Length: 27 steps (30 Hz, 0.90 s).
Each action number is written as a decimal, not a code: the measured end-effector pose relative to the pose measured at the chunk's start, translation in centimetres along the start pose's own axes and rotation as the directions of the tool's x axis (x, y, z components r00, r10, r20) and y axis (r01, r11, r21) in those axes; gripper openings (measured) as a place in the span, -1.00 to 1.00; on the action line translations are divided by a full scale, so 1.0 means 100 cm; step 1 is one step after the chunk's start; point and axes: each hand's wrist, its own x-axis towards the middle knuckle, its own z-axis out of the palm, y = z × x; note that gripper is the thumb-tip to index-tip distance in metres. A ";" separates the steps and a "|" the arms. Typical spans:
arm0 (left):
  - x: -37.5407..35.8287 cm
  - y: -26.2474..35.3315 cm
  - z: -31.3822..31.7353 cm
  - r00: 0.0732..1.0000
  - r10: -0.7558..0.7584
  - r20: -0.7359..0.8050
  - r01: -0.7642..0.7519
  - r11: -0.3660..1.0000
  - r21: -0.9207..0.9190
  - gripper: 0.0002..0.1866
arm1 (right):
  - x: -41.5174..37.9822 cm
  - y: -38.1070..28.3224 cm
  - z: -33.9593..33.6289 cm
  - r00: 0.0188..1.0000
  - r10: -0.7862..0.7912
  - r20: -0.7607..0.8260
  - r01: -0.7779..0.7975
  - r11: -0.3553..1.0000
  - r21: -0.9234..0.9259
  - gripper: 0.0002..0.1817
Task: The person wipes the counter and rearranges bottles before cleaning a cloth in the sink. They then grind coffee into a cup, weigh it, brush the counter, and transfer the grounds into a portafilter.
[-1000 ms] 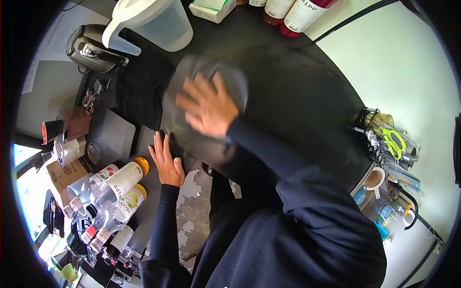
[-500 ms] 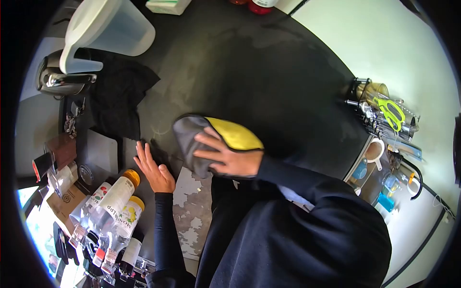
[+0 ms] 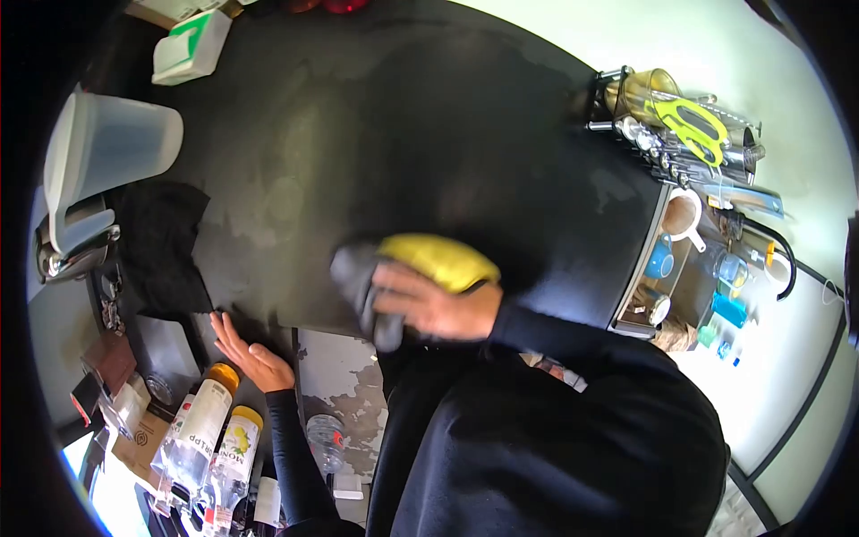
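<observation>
A grey and yellow microfibre cloth [image 3: 438, 259] lies bunched on the black countertop [image 3: 429, 170] near its front edge. My right hand [image 3: 434, 309] is pressed over it and holds it, the fingers smeared by motion. Farther left, my left hand [image 3: 255, 353] rests at the counter's edge with its fingers stretched out and nothing in it. Just beyond those fingertips is a piece of black fabric [image 3: 161, 251]. Faint damp-looking smears mark the dark surface.
A translucent pitcher [image 3: 134, 139] and a metal kettle [image 3: 80, 246] stand at the left. Several bottles [image 3: 201, 421] crowd the lower left. At the right is a utensil rack with green-handled scissors [image 3: 693, 125], beside a sink area with cups [image 3: 660, 259]. A tissue pack [image 3: 190, 49] sits far left.
The camera view has shifted, so the pitcher and black fabric appear farther left and the sink area shows more. My right hand stays on the cloth, now more blurred; my left hand remains spread.
</observation>
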 end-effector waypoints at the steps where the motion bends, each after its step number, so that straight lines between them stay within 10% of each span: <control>1: 0.001 0.000 0.001 1.000 0.000 0.000 0.000 1.000 0.010 -0.14 | 0.007 0.028 -0.032 0.993 0.073 -0.091 -0.085 0.986 -0.143 -0.46; 4: -0.001 -0.005 0.001 1.000 0.004 0.002 -0.004 1.000 0.027 -0.14 | 0.031 0.119 -0.134 0.921 0.220 -0.321 -0.382 0.666 -0.640 -0.47; 6: -0.005 -0.002 0.003 1.000 0.015 0.000 -0.015 0.999 0.032 -0.14 | 0.049 0.144 -0.160 0.668 0.309 -0.677 -0.693 0.588 -0.416 -0.44; 10: -0.001 -0.004 0.004 1.000 0.014 -0.021 -0.014 1.000 0.010 -0.15 | 0.008 0.003 -0.092 0.891 0.371 -0.261 -0.452 0.767 -0.456 -0.42; 12: -0.001 -0.004 0.004 0.999 0.022 -0.036 -0.021 0.999 0.034 -0.17 | -0.060 -0.062 -0.037 0.963 0.260 0.073 -0.251 0.962 -0.107 -0.39; 15: -0.001 -0.004 0.004 0.999 0.022 -0.034 -0.021 0.999 0.039 -0.17 | -0.093 -0.022 -0.002 0.949 0.287 0.126 -0.314 0.871 0.379 -0.36; 18: -0.002 -0.004 0.004 0.999 0.027 -0.031 -0.026 0.999 0.041 -0.17 | -0.001 0.071 -0.105 0.763 0.462 -0.451 -0.574 0.806 -0.144 -0.31; 20: -0.002 -0.005 0.004 1.000 0.014 -0.020 -0.013 0.999 0.049 -0.17 | 0.048 0.140 -0.139 0.546 0.432 -0.718 -0.739 0.651 -0.170 -0.31; 22: -0.001 -0.008 0.004 0.999 0.039 -0.036 -0.037 0.998 0.053 -0.18 | 0.115 0.131 -0.166 0.581 0.606 -0.543 -0.798 0.556 -0.232 -0.34; 24: -0.003 -0.009 0.004 0.999 0.033 -0.017 -0.032 0.998 0.046 -0.19 | 0.172 0.126 -0.168 0.771 0.507 -0.385 -0.599 0.783 -0.169 -0.43; 26: -0.004 -0.011 0.005 0.998 0.062 -0.011 -0.061 0.996 0.058 -0.20 | 0.212 0.148 -0.112 0.731 -0.102 -0.675 -0.318 0.825 -0.468 -0.57; 27: -0.003 -0.011 0.004 0.998 0.058 -0.005 -0.057 0.996 0.062 -0.20 | 0.204 0.157 -0.112 0.718 -0.098 -0.689 -0.334 0.820 -0.465 -0.57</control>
